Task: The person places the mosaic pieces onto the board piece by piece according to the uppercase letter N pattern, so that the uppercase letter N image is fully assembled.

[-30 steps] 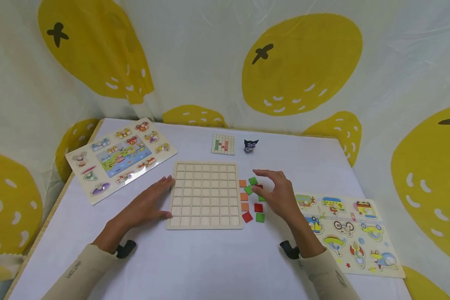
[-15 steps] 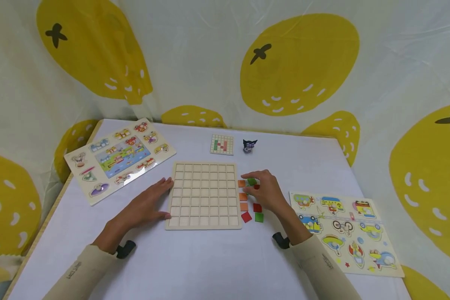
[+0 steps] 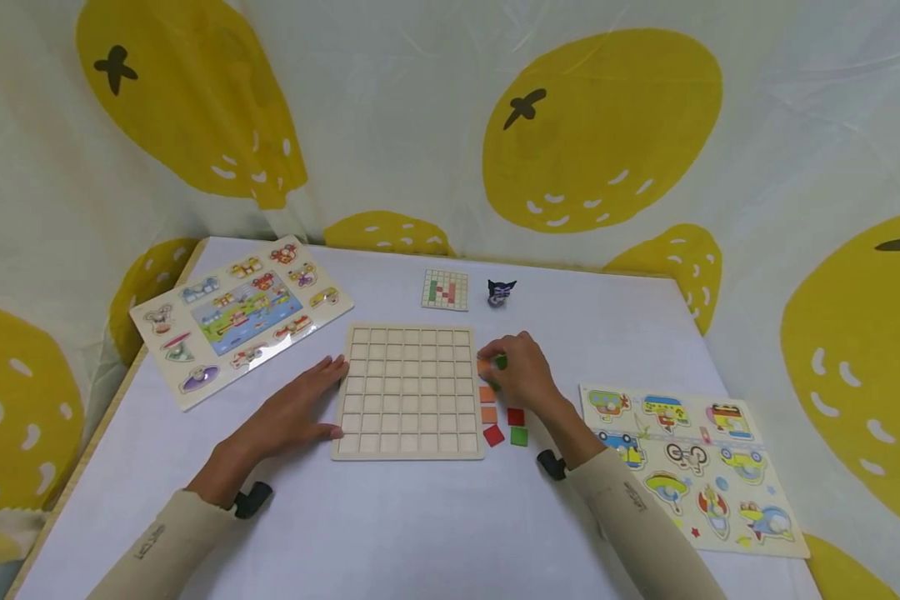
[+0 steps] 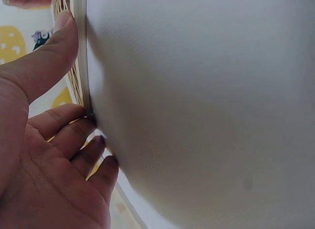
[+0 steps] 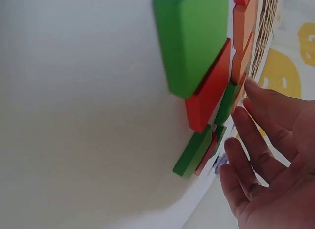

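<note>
My left hand (image 3: 294,410) rests against the left edge of a square wooden grid board (image 3: 408,456), fingers and thumb spread along it. Its thumb touches the board's side (image 4: 83,66) in the left wrist view. Just off the board's right edge, my right hand (image 3: 523,377) pinches an orange tile (image 5: 239,93) between thumb and fingertips. More orange tiles (image 3: 488,415) lie in a column below, alongside red tiles (image 3: 516,416) and green tiles (image 3: 519,436). The right hand partly hides the upper tiles. All the grid's squares show bare wood.
Behind the board lie a small pattern card (image 3: 445,290) with coloured squares and a dark figurine (image 3: 500,292). One picture puzzle (image 3: 187,329) lies at the back left, another puzzle board (image 3: 708,433) at the right. A fruit-print curtain (image 3: 405,108) hangs behind the table.
My right hand has moved left over the tiles, its fingers closing together at the upper orange tile. The left hand stays at the board's edge.
</note>
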A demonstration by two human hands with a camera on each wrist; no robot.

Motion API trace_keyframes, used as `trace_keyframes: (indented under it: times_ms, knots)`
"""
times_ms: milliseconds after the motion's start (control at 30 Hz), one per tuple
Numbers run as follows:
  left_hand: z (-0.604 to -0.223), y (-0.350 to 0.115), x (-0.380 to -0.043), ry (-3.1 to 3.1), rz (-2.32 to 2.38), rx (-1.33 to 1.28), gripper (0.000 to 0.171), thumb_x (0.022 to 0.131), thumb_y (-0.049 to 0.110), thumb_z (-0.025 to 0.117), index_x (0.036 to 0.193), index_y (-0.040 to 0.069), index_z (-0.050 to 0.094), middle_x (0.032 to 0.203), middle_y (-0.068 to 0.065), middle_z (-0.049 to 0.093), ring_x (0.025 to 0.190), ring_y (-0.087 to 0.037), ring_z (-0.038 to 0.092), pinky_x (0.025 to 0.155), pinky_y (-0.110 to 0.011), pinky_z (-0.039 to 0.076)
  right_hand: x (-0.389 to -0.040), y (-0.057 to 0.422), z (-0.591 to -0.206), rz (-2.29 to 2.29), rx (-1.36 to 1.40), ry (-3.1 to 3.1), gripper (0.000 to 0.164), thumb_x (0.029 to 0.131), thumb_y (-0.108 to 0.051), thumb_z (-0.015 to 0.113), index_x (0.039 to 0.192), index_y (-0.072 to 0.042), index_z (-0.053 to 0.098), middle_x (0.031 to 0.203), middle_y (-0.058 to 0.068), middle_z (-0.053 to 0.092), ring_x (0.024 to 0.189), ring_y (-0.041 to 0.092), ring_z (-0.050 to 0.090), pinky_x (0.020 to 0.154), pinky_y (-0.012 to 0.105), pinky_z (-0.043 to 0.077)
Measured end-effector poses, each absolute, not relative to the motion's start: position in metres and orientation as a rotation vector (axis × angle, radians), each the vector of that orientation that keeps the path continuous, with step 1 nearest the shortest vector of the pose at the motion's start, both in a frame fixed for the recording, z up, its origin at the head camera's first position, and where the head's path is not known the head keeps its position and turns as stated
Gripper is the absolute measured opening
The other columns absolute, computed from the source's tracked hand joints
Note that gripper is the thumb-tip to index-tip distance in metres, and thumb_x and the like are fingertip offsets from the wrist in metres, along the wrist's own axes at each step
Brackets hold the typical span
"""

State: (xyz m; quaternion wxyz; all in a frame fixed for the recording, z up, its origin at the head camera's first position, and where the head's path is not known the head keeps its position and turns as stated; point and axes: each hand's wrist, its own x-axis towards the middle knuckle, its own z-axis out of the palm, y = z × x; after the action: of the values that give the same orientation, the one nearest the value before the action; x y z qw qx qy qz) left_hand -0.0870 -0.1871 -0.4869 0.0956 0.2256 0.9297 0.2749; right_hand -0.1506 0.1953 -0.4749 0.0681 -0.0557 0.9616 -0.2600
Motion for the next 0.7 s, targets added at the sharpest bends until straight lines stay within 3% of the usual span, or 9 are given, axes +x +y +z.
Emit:
trace_keyframes:
  times_ms: [433, 700]
  knots:
    - [-0.4900, -0.1892, -0.0870, 2.768, 0.801, 0.679, 0.104, 0.080, 0.025, 0.094, 0.163, -0.001, 0.037, 0.173, -0.019, 0.033, 0.160, -0.046, 0.029, 0.127, -0.063, 0.031, -0.1544, 0.1966, -0.4768, -0.842, -0.136, 2.886, 0.015, 0.088, -0.020, 0.089, 0.100, -0.017, 0.081, 0.089, 0.000, 0.072, 0.100, 0.024, 0.056, 0.086, 0.039, 0.045]
    - [-0.4929, -0.1894, -0.0885, 2.768, 0.794, 0.678, 0.105, 0.080, 0.026, 0.094, 0.164, 0.002, 0.037, 0.173, -0.019, 0.033, 0.160, -0.046, 0.029, 0.127, -0.063, 0.031, -0.1553, 0.1966, -0.4726, -0.968, -0.105, 2.925, 0.013, 0.089, -0.019, 0.088, 0.094, -0.017, 0.077, 0.082, 0.001, 0.067, 0.094, 0.023, 0.055, 0.076, 0.035, 0.044]
